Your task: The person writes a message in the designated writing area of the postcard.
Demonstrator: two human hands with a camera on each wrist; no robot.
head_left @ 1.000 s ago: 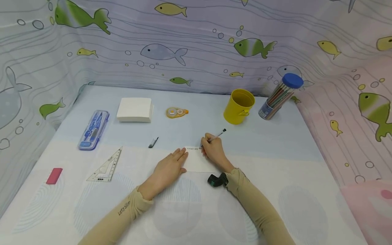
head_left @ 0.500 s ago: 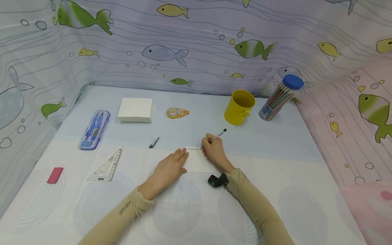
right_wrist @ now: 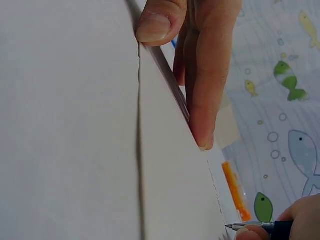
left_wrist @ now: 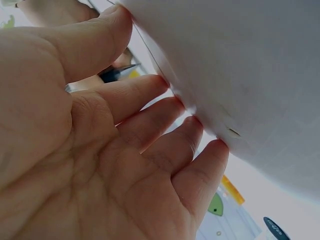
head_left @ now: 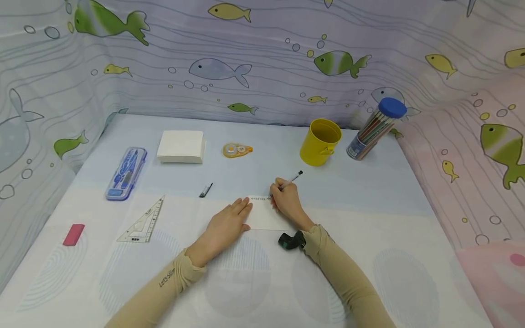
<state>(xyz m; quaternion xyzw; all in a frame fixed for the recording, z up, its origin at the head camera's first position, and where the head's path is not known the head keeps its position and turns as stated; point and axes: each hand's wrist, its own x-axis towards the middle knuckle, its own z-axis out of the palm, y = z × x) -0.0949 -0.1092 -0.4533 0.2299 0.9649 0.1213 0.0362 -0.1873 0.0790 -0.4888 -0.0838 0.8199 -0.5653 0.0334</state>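
Observation:
A small white card (head_left: 265, 216) lies on the table's middle, with a short line of writing along its top edge. My left hand (head_left: 229, 223) rests flat on the card's left edge, its fingers (right_wrist: 202, 75) straight and pressing down. My right hand (head_left: 284, 199) grips a black pen (head_left: 292, 179), whose tip (right_wrist: 235, 227) touches the card at the end of the written line. In the left wrist view the straight fingers (left_wrist: 165, 135) lie against the white surface, with the pen (left_wrist: 117, 73) beyond them.
A black pen cap (head_left: 205, 190) lies left of the card. Behind are a white paper stack (head_left: 181, 146), correction tape (head_left: 237, 150), a yellow cup (head_left: 320, 142) and a pencil tube (head_left: 375, 129). At the left lie a blue geometry case (head_left: 126, 173), set square (head_left: 143, 223) and pink eraser (head_left: 73, 234).

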